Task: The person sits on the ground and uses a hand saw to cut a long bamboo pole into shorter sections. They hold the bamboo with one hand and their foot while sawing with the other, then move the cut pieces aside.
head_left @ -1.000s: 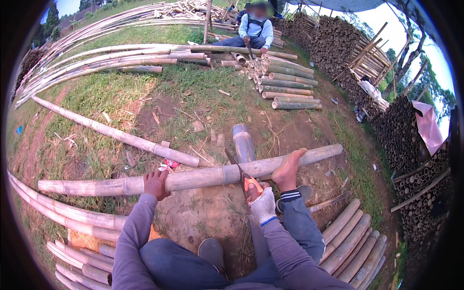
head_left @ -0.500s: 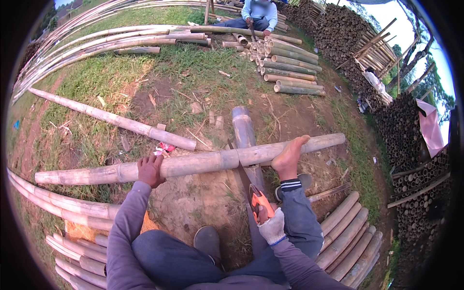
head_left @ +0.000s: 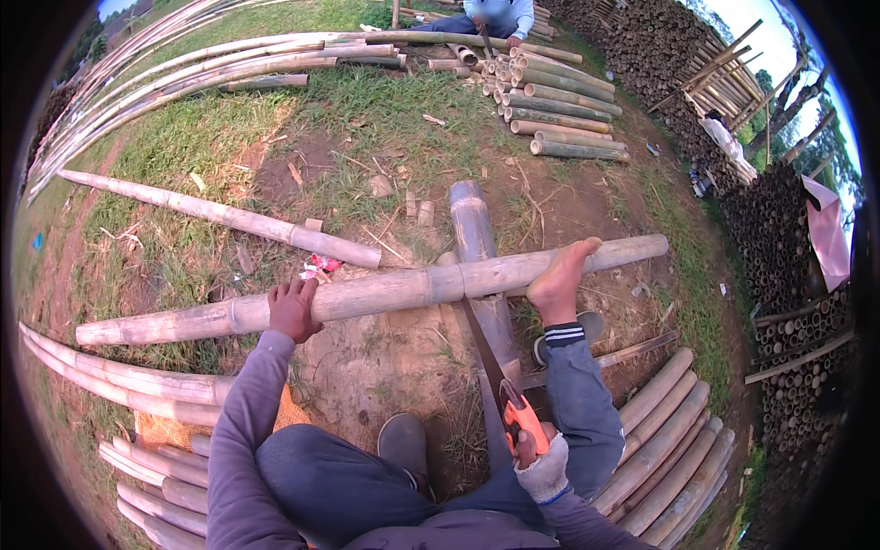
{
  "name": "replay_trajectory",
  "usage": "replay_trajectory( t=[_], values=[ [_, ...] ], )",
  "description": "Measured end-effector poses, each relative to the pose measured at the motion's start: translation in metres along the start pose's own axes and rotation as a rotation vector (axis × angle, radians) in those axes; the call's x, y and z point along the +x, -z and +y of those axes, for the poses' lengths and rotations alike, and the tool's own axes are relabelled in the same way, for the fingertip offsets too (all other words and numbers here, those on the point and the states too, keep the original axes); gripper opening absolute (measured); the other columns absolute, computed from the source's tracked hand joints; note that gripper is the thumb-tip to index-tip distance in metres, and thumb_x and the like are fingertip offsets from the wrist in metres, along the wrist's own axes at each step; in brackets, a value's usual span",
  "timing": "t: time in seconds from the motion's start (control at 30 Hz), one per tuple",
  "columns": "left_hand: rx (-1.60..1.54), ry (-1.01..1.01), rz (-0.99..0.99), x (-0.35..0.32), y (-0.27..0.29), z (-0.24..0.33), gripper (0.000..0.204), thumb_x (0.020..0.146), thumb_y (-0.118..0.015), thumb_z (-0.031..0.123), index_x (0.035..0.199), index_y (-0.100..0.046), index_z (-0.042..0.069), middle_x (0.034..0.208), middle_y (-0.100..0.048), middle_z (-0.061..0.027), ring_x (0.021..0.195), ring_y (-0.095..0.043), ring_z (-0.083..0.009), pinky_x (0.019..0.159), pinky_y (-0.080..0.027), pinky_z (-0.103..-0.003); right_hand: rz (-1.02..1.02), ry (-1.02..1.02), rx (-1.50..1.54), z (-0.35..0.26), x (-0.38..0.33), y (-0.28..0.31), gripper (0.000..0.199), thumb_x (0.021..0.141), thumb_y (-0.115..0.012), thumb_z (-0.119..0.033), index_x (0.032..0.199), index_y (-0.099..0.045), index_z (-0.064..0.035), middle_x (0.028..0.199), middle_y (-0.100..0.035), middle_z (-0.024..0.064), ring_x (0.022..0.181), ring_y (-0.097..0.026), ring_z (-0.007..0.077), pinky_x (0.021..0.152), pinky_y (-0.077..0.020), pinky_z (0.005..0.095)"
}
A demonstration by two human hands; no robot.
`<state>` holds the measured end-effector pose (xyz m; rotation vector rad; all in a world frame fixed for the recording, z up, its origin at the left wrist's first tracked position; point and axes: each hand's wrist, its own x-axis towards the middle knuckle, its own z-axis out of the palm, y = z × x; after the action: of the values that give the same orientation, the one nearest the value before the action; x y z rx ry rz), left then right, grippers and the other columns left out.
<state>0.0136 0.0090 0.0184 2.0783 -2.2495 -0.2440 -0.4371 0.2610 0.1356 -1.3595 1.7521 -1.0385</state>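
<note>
The bamboo pole (head_left: 367, 295) lies crosswise in front of the person, resting on a thicker grey log (head_left: 477, 247) that runs away from the viewer. The left hand (head_left: 293, 310) presses down on the near side of the pole, fingers curled over its top. The right hand (head_left: 536, 458), wearing a pale glove, is wrapped closed around the orange handle of a hand saw (head_left: 495, 376); the blade runs up and forward to the pole, meeting it just beside the log. Whether the teeth sit in a cut is not clear from this view. A bare foot (head_left: 561, 282) is planted on the pole to the right of the blade. Cut bamboo lengths (head_left: 665, 440) lie stacked at the lower right, and longer poles (head_left: 119, 380) lie on the ground at the lower left. A second long pole (head_left: 220, 215) lies on the grass beyond. Another person (head_left: 495, 14) sits at the far end near a stack of short cut pieces (head_left: 559, 115).
</note>
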Motion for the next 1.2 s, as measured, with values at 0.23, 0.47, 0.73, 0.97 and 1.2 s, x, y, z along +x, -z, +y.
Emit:
replay_trajectory(
  t=[0.23, 0.47, 0.73, 0.97, 1.2],
  values=[
    [0.023, -0.012, -0.008, 0.010, 0.006, 0.006, 0.097, 0.064, -0.096, 0.038, 0.148, -0.051, 0.021, 0.140, -0.060, -0.0094, 0.134, -0.054, -0.0357, 0.116, -0.035, -0.053, 0.326, 0.407, -0.968, 0.138, 0.188, -0.123, 0.037, 0.101, -0.068, -0.037, 0.115, -0.063, -0.0031, 0.098, -0.072, 0.0164, 0.082, -0.070, 0.0366, 0.069, -0.0539, 0.0441],
    [0.030, 0.011, -0.003, 0.007, -0.002, 0.000, 0.099, 0.062, -0.097, 0.038, 0.149, -0.051, 0.020, 0.141, -0.060, -0.0100, 0.134, -0.054, -0.0356, 0.117, -0.035, -0.053, 0.001, 0.003, 0.308, 0.034, 0.027, -0.021, 0.026, 0.104, -0.067, -0.025, 0.104, -0.064, 0.0001, 0.081, -0.068, 0.0086, 0.068, -0.066, 0.0170, 0.061, -0.0523, 0.0330],
    [0.037, -0.005, 0.037, -0.002, -0.001, -0.004, 0.095, 0.063, -0.095, 0.037, 0.146, -0.052, 0.020, 0.135, -0.062, -0.0094, 0.130, -0.056, -0.0347, 0.115, -0.036, -0.052, 0.060, 0.098, -0.063, 0.021, 0.050, -0.028, 0.029, 0.101, -0.071, -0.031, 0.099, -0.071, -0.0020, 0.076, -0.068, 0.0178, 0.068, -0.068, 0.0378, 0.063, -0.0495, 0.0444],
    [0.045, -0.001, 0.044, -0.001, 0.002, -0.002, 0.095, 0.062, -0.095, 0.036, 0.146, -0.052, 0.020, 0.135, -0.062, -0.0093, 0.130, -0.056, -0.0341, 0.115, -0.036, -0.051, 0.073, 0.109, -0.090, 0.026, 0.047, -0.031, 0.030, 0.100, -0.071, -0.032, 0.100, -0.070, -0.0020, 0.080, -0.069, 0.0200, 0.071, -0.068, 0.0403, 0.064, -0.0499, 0.0457],
    [0.036, 0.005, 0.037, 0.002, 0.006, -0.006, 0.097, 0.064, -0.094, 0.037, 0.148, -0.051, 0.020, 0.139, -0.060, -0.0095, 0.132, -0.055, -0.0346, 0.116, -0.035, -0.052, 0.011, -0.015, 0.042, 0.038, 0.049, -0.034, 0.028, 0.100, -0.070, -0.030, 0.102, -0.070, -0.0016, 0.083, -0.069, 0.0213, 0.074, -0.068, 0.0427, 0.065, -0.0505, 0.0460]
  ],
)
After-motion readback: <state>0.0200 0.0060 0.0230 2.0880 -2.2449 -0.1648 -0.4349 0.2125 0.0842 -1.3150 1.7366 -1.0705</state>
